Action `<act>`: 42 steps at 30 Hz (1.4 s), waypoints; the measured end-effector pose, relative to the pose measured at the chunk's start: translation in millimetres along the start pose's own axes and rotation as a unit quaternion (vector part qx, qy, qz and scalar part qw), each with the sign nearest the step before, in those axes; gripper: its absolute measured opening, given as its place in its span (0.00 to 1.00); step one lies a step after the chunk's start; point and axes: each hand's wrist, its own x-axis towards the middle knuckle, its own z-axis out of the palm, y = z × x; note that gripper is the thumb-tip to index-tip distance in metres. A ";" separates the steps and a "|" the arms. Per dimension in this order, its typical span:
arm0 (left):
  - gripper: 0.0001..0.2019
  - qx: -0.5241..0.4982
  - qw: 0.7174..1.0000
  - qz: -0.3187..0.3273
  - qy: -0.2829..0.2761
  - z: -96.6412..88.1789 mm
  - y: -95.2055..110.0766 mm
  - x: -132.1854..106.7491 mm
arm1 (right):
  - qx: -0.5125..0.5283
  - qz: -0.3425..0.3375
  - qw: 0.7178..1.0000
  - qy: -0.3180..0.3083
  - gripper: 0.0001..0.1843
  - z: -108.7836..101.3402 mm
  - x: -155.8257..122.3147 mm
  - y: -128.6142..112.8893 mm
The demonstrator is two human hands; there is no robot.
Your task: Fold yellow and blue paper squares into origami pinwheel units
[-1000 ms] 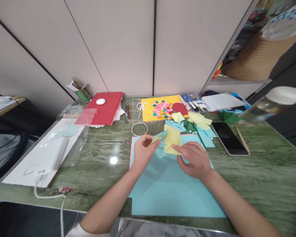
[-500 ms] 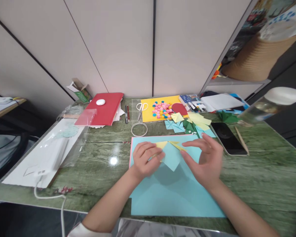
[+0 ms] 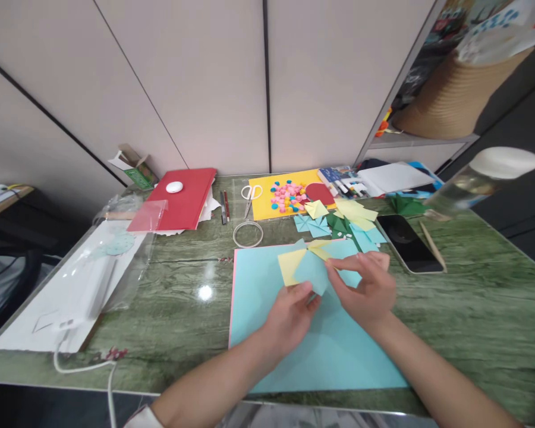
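Observation:
A folded paper piece (image 3: pixel 311 272) with light-blue and pale-yellow flaps is held between both hands, above a large light-blue sheet (image 3: pixel 294 362). My left hand (image 3: pixel 290 318) is closed on its lower edge, the thumb in front and the fingers partly hidden behind. At the right yellow flap, my right hand (image 3: pixel 368 285) pinches with thumb and forefinger. Beyond the hands lie folded light-blue papers (image 3: pixel 312 224), dark green folded pieces (image 3: pixel 337 224) and pale-yellow papers (image 3: pixel 355 213).
Behind are scissors (image 3: pixel 251 195), a roll of tape (image 3: pixel 248 234), colored pom-poms (image 3: pixel 288 197) on a yellow sheet (image 3: pixel 261 205), and a red folder (image 3: pixel 178 208). A phone (image 3: pixel 408 244) and a lidded clear container (image 3: pixel 472 184) stand right. A white power strip (image 3: pixel 89 297) lies left.
My left hand has shifted from the left side of the folded paper to its lower edge. My right hand has closed from spread fingers into a pinch on the yellow flap.

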 end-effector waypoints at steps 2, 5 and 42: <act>0.07 -0.024 0.999 0.009 0.019 1.6 3.4 0.1 | -0.010 -0.007 1.000 -0.025 0.25 2.5 -1.5 -6.3; 0.12 -0.003 0.997 0.061 0.053 1.1 7.5 0.5 | -0.028 -0.003 0.999 -0.041 0.20 5.1 -4.4 -10.9; 0.17 0.380 0.851 -0.241 -0.269 -3.3 64.0 -8.7 | -0.007 0.190 0.970 -0.153 0.33 2.7 0.0 6.3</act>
